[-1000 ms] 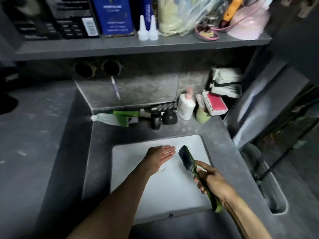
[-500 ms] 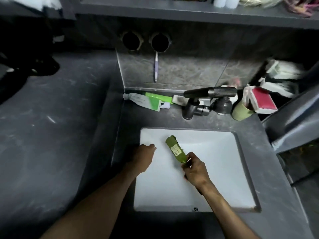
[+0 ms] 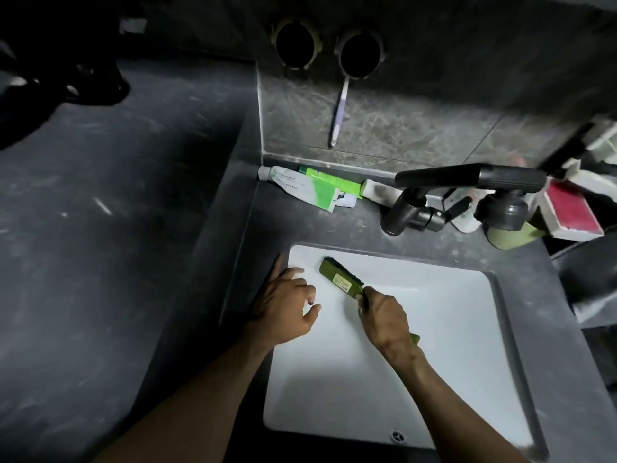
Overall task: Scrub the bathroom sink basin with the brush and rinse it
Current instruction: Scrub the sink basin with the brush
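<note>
Brush (image 3: pixel 339 279) gripped in right hand (image 3: pixel 384 317), left hand (image 3: pixel 283 307) relaxed at basin (image 3: pixel 450 345).

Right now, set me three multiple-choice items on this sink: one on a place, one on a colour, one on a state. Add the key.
1. Where does the toothpaste tube lie?
A) on the counter behind the basin, left of the tap
B) inside the basin
C) on the floor

2. What colour is the back of the brush?
A) red
B) white
C) green

3. What is the right hand doing?
A) lying flat on the counter
B) gripping the brush handle
C) turning the tap

Key:
1 A, the tube lies along the back wall.
2 C, the back shows olive green.
3 B, the fingers wrap the handle over the basin.
</note>
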